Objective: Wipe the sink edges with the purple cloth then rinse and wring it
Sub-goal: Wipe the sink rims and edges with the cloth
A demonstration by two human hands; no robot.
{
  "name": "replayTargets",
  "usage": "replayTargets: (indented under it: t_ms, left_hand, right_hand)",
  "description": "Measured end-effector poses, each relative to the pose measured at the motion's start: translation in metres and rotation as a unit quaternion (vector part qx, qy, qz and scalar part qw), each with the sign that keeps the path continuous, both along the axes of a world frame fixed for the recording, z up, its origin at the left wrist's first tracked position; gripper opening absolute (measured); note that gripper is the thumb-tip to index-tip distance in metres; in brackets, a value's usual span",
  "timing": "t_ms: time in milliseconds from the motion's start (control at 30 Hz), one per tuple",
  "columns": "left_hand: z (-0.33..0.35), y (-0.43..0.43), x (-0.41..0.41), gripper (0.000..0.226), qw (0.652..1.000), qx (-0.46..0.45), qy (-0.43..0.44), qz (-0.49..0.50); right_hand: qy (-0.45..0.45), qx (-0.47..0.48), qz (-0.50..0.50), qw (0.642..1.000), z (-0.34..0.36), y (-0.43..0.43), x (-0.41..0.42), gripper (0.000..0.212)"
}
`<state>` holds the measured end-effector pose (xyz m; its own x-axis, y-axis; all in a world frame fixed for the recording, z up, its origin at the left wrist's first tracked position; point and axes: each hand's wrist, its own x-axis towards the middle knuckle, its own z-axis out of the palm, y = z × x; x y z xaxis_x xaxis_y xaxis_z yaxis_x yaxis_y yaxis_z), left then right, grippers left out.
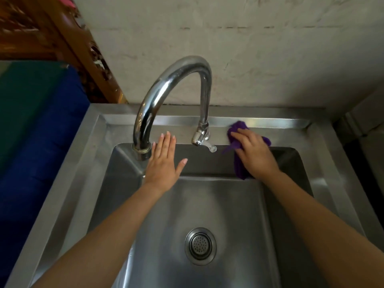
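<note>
Right hand (252, 151) presses purple cloth (239, 132) on sink (116, 129) back edge.

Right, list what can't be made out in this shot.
- Head view: the part of the purple cloth under the right hand.
- The back rim of the sink beneath that cloth.
- The sink's front edge, cut off by the frame's bottom.
- Whether the left hand touches the rim.
- Whether the tap drips: no stream shows.
</note>
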<state>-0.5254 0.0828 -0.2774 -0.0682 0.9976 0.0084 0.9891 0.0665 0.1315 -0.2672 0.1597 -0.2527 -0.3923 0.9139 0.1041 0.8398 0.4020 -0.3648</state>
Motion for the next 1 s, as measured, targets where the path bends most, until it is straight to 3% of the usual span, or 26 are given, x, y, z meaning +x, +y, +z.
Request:
replayTargets:
  t_ms: [167, 267, 367, 567, 767, 867, 1000]
  left_hand:
    - [0.004, 0.002, 0.004, 0.083, 0.999, -0.024, -0.016, 0.014]
    - [0.004, 0.001, 0.002, 0.082, 0.999, -0.037, -0.027, 0.012]
    - [0.004, 0.001, -0.007, 0.077, 0.999, -0.04, -0.02, -0.004]
    - [0.0, 0.001, -0.005, 0.081, 1.0, -0.013, 0.001, -0.013]
    - [0.008, 0.003, -0.002, 0.085, 0.999, -0.05, 0.004, -0.016]
    - [0.008, 0.002, -0.001, 0.086, 0.998, -0.059, 0.013, -0.015]
    - [0.008, -0.003, 0.008, 0.079, 0.999, -0.015, -0.047, 0.015]
  right_hand:
    - [0.071, 0.026, -0.123, 0.99, -0.006, -0.006, -0.041, 0.039]
    - [0.056, 0.028, -0.058, 0.996, -0.013, -0.023, -0.064, 0.044]
    - [0.001, 0.041, 0.005, 0.999, -0.01, -0.016, -0.036, 0.049]
    - [-0.06, -0.001, -0.166, 0.984, -0.004, -0.008, 0.084, 0.05]
    - [-0.083, -0.028, -0.219, 0.972, 0.002, -0.018, 0.08, 0.051]
    - [-0.032, -0.027, -0.257, 0.965, 0.007, -0.031, 0.072, 0.046]
    - [0.125, -0.098, -0.246, 0.956, 0.009, -0.064, 0.036, 0.039]
